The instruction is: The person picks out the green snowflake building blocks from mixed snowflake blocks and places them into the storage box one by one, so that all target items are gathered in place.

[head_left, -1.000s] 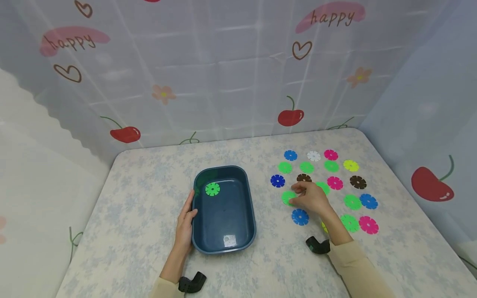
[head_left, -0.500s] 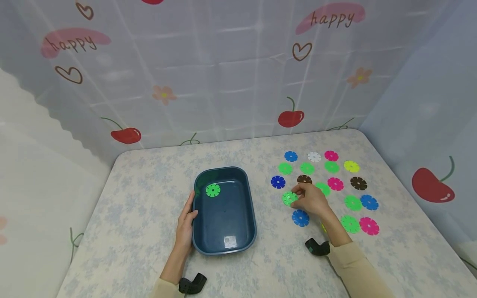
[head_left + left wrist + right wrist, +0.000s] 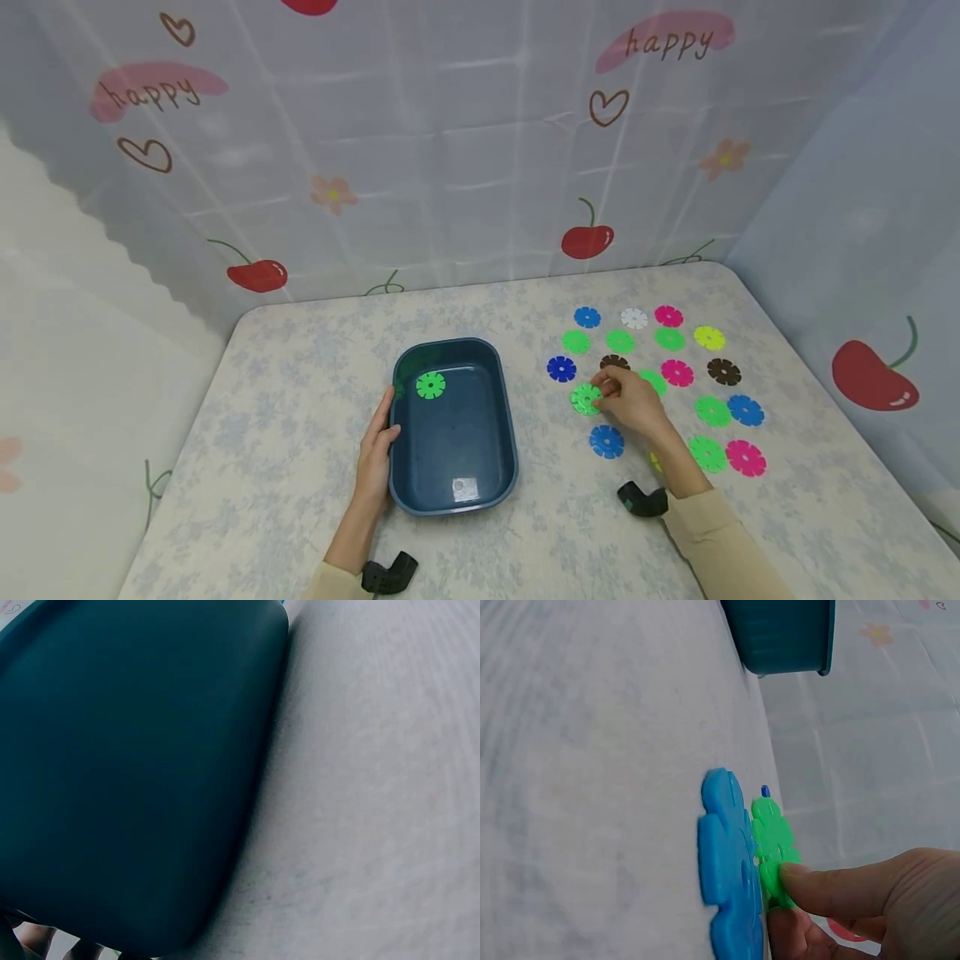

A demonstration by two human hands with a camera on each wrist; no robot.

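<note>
In the head view a dark blue plastic tray (image 3: pixel 450 450) stands left of the scattered discs, one green notched disc (image 3: pixel 431 385) lying inside it. My left hand (image 3: pixel 372 462) holds the tray by its left side, thumb at the rim. The left wrist view is mostly filled by the tray's outer wall (image 3: pixel 135 765). Right of the tray, my right hand (image 3: pixel 632 402) pinches the edge of another green notched disc (image 3: pixel 584 400) between thumb and fingers. In the right wrist view this green disc (image 3: pixel 772 836) is tilted behind a blue disc (image 3: pixel 727 870).
Several flower-shaped discs lie around the right hand, among them a dark blue disc (image 3: pixel 561 369), a blue disc (image 3: pixel 606 442), a pink disc (image 3: pixel 746 458) and a brown disc (image 3: pixel 723 372). A printed curtain (image 3: pixel 465 167) hangs behind the table (image 3: pixel 300 400).
My right hand's fingers have closed on the edge of the green disc, which now looks slightly lifted. The left hand and tray have stayed put; the head view has shifted slightly.
</note>
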